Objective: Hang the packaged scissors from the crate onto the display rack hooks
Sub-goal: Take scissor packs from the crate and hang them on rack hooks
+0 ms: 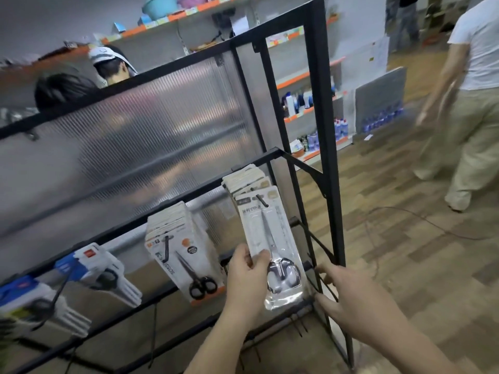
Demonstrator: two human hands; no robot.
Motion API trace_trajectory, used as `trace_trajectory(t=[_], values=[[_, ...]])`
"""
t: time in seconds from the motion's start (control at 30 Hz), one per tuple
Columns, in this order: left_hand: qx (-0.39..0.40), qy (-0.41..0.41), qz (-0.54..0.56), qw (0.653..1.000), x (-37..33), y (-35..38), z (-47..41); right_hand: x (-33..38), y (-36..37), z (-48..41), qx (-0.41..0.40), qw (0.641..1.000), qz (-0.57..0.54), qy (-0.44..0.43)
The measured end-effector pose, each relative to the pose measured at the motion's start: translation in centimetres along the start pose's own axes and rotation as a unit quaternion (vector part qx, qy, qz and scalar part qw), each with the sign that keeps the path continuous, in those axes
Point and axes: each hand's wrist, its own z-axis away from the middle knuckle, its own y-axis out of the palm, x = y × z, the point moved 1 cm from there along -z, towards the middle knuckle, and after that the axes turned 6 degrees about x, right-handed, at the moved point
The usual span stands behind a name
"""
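A big black display rack (328, 130) with a ribbed see-through panel (135, 136) fills the middle, and a person (475, 76) in a white shirt is mid-step on its right. At the rail's right end, the front scissors pack (272, 238) hangs on a hook (261, 200), with black scissors packs (186, 255) hanging to its left. The left hand (244, 276) pinches that pack's lower edge, and the right hand (348, 295) is spread wide by the rack's post, holding nothing.

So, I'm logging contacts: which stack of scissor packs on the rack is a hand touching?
The rightmost stack, pale-handled scissors: the left hand pinches its front pack. The black-handled stack and the blue-carded packs hang untouched.
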Motion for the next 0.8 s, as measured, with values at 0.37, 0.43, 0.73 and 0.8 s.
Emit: trace_trajectory(t=[0.37,0.43,0.73,0.8], values=[[0.024,-0.076,-0.101,0.992,0.6,-2.1,-5.0,1.1,2.9,0.4,0.039,0.999,0.010,-0.027],[0.038,-0.067,-0.128,0.989,0.7,-3.7,-3.6,1.8,3.2,0.4,0.039,0.998,0.025,-0.038],[-0.082,0.034,-0.313,0.946,0.4,-15.2,6.0,9.7,4.9,0.0,0.007,0.994,0.014,-0.107],[-0.095,0.041,-0.338,0.935,1.1,-18.1,8.2,12.1,5.5,0.5,0.004,0.993,0.020,-0.119]])
